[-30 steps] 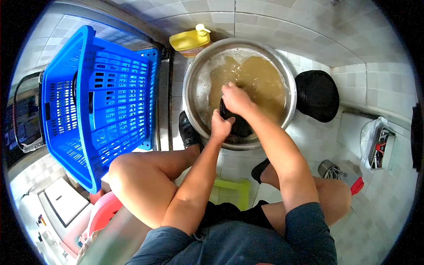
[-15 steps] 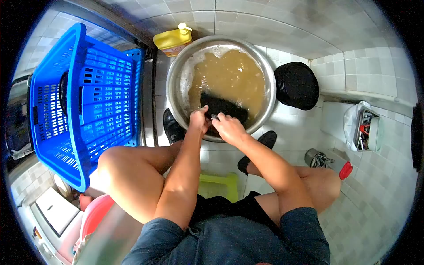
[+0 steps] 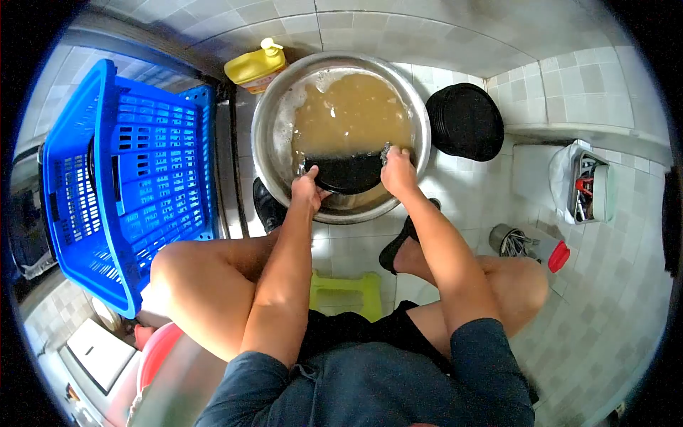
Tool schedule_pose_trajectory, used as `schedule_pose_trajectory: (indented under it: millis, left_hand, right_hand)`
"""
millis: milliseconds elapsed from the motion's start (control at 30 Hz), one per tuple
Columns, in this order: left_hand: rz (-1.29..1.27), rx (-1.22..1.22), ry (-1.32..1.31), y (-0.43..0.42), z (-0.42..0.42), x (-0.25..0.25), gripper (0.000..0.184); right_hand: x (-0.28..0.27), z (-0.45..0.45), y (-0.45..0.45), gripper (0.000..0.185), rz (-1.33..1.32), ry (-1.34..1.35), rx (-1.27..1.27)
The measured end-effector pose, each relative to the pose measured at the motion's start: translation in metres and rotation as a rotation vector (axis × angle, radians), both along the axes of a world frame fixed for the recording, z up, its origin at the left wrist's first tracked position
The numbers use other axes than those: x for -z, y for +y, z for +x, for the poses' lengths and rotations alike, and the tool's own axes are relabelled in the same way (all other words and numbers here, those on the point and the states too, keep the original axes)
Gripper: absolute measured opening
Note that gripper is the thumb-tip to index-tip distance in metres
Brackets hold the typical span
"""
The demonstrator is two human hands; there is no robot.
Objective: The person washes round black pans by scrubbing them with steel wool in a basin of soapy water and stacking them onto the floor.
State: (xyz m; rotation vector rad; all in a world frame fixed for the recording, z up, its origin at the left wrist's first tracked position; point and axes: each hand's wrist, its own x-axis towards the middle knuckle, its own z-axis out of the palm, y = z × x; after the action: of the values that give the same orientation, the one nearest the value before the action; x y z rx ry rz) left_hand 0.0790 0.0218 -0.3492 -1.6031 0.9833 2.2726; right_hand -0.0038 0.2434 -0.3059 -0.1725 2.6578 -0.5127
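A wide metal basin (image 3: 262, 107) on the floor holds cloudy brown water (image 3: 356, 107) with foam along its left side. A black plate (image 3: 347, 174) is tilted at the near side of the basin, partly under the water. My left hand (image 3: 307, 191) grips its left edge, thumb on top. At the plate's right end, my right hand (image 3: 399, 173) is closed on a grey scouring pad (image 3: 386, 151), which looks like steel wool. The fingers under the plate are hidden.
Right of the basin stands a stack of black plates (image 3: 466, 122). A yellow pump bottle (image 3: 255, 67) is behind the basin at left. A large blue crate (image 3: 156, 156) stands at left. A metal pot with utensils (image 3: 509, 240) and a green stool (image 3: 346, 288) are nearer me.
My hands, close together before, are now apart. The right one has moved to the plate's right end with the scouring pad. The plate sits more level; the view has shifted slightly.
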Motion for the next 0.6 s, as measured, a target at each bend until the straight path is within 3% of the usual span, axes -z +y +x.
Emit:
schedule_pose_trajectory:
  millis: [133,267,367,400,467,500,600]
  left_hand:
    - [-0.016,-0.004,-0.016,0.000,0.000,0.008,0.032]
    - [-0.102,0.047,-0.064,0.007,-0.006,-0.009,0.036]
    - [-0.123,0.124,-0.030,0.006,-0.003,0.006,0.037]
    - [-0.162,0.208,-0.019,0.004,-0.002,0.008,0.037]
    - [-0.143,0.185,-0.045,0.009,-0.002,-0.001,0.038]
    - [-0.176,0.203,-0.049,0.011,-0.003,-0.004,0.039]
    - [-0.264,0.258,-0.114,0.008,-0.004,-0.004,0.040]
  right_hand:
    - [0.010,0.030,-0.028,0.040,-0.170,-0.048,0.422]
    - [0.015,0.070,-0.056,0.033,-0.224,-0.119,0.598]
    - [0.013,0.045,-0.042,0.029,-0.097,-0.148,0.577]
    - [0.011,0.033,-0.036,0.036,-0.121,-0.163,0.522]
    - [0.039,0.016,-0.027,0.033,-0.080,-0.103,0.380]
    - [0.042,0.009,-0.027,0.027,-0.071,0.068,0.293]
    - [0.051,0.000,-0.042,0.021,-0.060,-0.003,0.178]
